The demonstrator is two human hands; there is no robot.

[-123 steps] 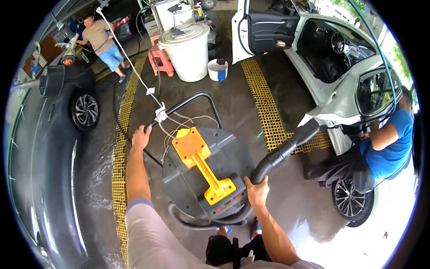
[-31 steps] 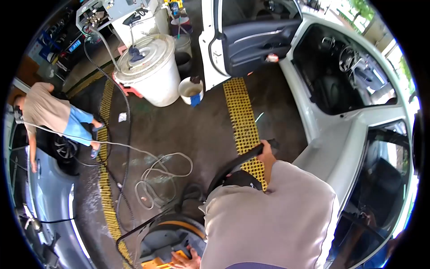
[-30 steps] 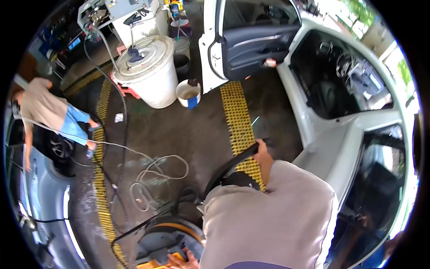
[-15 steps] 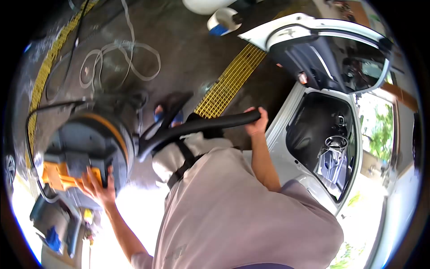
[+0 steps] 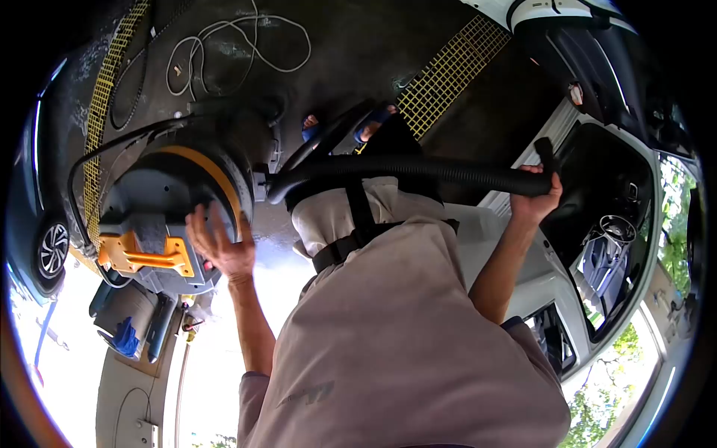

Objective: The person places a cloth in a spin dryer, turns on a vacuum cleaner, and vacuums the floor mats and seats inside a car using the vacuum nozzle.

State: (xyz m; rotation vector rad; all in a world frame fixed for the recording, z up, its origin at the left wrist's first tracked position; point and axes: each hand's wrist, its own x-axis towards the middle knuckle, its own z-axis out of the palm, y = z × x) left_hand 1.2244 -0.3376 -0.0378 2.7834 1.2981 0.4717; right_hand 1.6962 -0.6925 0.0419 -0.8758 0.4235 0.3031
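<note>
A drum-shaped machine (image 5: 149, 187) with a dark top and an orange band stands at the left. My left hand (image 5: 220, 243) is over the right side of its top, fingers spread, to the right of the orange handle (image 5: 146, 255). Whether the palm touches the top I cannot tell. A black ribbed hose (image 5: 418, 167) runs from the machine across the front of my body. At its right end, my right hand (image 5: 538, 196) is wrapped round the hose near a short dark end piece that points up.
At the right a light-coloured car (image 5: 489, 239) has its door (image 5: 590, 67) open, with a steering wheel inside. A yellow grating (image 5: 448, 75) and a loosely coiled hose (image 5: 254, 56) lie on the floor. Another car (image 5: 45, 201) is at the far left.
My left hand has come off the orange handle and opened over the machine's top. My right hand has moved right with the hose, towards the open car. The whole view has shifted.
</note>
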